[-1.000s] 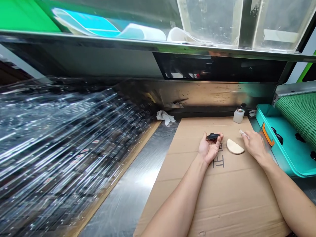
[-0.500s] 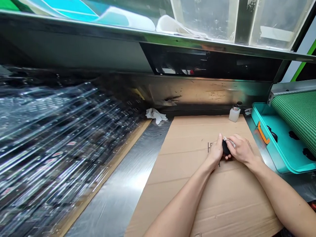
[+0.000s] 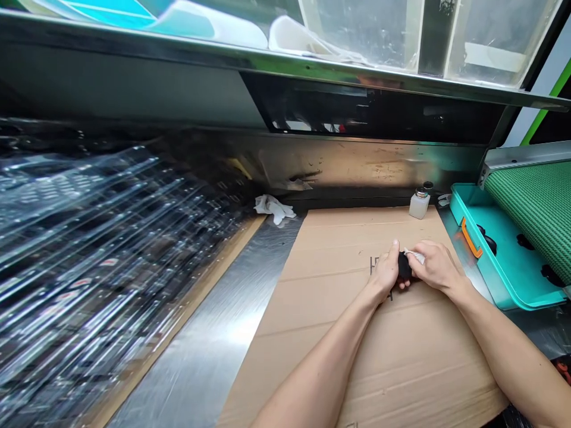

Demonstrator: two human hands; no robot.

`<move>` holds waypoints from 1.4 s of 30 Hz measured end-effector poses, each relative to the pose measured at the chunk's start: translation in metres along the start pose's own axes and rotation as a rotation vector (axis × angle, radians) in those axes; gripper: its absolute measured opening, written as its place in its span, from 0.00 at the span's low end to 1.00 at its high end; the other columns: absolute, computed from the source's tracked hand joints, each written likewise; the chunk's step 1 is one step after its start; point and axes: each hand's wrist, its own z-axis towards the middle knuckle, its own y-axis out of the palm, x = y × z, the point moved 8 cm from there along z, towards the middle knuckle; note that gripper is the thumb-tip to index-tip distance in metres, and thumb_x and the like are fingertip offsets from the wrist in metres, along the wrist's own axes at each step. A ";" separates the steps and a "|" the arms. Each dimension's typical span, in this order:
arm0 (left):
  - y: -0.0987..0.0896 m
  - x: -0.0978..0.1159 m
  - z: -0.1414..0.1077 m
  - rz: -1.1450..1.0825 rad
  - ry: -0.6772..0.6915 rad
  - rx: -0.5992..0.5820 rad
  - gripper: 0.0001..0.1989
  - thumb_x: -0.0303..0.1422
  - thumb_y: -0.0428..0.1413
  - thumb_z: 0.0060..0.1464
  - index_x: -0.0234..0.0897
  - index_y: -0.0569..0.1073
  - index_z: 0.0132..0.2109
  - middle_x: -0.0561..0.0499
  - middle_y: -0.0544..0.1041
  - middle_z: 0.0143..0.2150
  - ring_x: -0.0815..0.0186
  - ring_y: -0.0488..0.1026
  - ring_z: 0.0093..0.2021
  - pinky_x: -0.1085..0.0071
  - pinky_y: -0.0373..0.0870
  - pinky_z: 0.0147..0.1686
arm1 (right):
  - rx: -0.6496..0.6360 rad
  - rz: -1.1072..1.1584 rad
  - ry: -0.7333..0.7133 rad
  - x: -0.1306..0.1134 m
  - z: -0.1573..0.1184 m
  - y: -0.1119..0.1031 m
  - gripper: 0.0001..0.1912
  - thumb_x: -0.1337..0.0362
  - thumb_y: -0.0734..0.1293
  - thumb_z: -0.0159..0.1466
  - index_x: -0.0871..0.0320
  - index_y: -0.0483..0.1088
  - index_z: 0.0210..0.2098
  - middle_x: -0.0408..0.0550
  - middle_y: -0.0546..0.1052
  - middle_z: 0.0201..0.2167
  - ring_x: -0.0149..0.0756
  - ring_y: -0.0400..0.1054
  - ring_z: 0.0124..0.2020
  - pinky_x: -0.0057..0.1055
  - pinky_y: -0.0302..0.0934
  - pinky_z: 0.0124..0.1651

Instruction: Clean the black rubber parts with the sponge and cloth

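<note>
A small black part [image 3: 404,266] is held in my left hand [image 3: 385,270], whose fingers curl beneath it with the thumb upright. My right hand [image 3: 435,264] pinches a white cloth or tissue [image 3: 416,255] against the right side of the part. Both hands are just above the brown cardboard sheet [image 3: 321,285]. Beyond them, a white bottle with a dark cap [image 3: 419,203] stands near the cardboard's far edge.
A teal tray [image 3: 508,279] with an orange handle and several black parts is at the right, beside a green conveyor belt [image 3: 535,190]. Plastic-wrapped stacks [image 3: 111,255] fill the left. A crumpled white cloth [image 3: 274,208] lies on the metal surface.
The view has shifted slightly, so the scene sits a little further left. My right hand has moved slightly away from my left, and more of the white cloth shows.
</note>
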 end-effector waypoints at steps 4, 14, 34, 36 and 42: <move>-0.001 -0.004 0.001 0.044 -0.021 0.005 0.38 0.63 0.43 0.59 0.34 0.74 0.24 0.44 0.73 0.15 0.65 0.69 0.12 0.73 0.60 0.12 | 0.019 0.105 0.021 0.003 0.000 -0.005 0.08 0.62 0.64 0.66 0.56 0.73 0.31 0.45 0.77 0.30 0.35 0.69 0.34 0.28 0.56 0.39; 0.003 -0.002 -0.001 -0.039 -0.102 0.020 0.38 0.63 0.40 0.60 0.32 0.72 0.26 0.45 0.75 0.19 0.67 0.68 0.13 0.73 0.59 0.11 | -0.076 0.178 -0.027 0.003 0.000 -0.004 0.09 0.63 0.63 0.66 0.55 0.71 0.30 0.44 0.76 0.30 0.34 0.67 0.34 0.28 0.55 0.39; 0.003 0.004 -0.006 0.168 -0.098 -0.014 0.40 0.63 0.38 0.60 0.32 0.73 0.25 0.45 0.75 0.19 0.68 0.66 0.12 0.73 0.58 0.11 | -0.207 0.052 0.093 0.003 0.006 -0.010 0.07 0.65 0.66 0.58 0.54 0.73 0.24 0.42 0.77 0.22 0.34 0.67 0.27 0.29 0.50 0.30; 0.003 0.003 -0.004 0.116 -0.133 0.006 0.38 0.60 0.38 0.62 0.32 0.73 0.27 0.45 0.75 0.19 0.69 0.66 0.12 0.73 0.57 0.11 | -0.185 0.136 0.065 0.006 0.005 -0.011 0.08 0.65 0.66 0.60 0.54 0.75 0.26 0.41 0.78 0.24 0.33 0.68 0.28 0.28 0.53 0.32; 0.009 0.006 -0.006 -0.013 -0.311 -0.027 0.32 0.47 0.34 0.69 0.29 0.74 0.35 0.46 0.75 0.18 0.69 0.65 0.11 0.75 0.57 0.11 | -0.082 0.277 -0.033 0.008 0.006 -0.015 0.10 0.67 0.64 0.65 0.56 0.76 0.29 0.43 0.80 0.29 0.32 0.71 0.34 0.26 0.57 0.40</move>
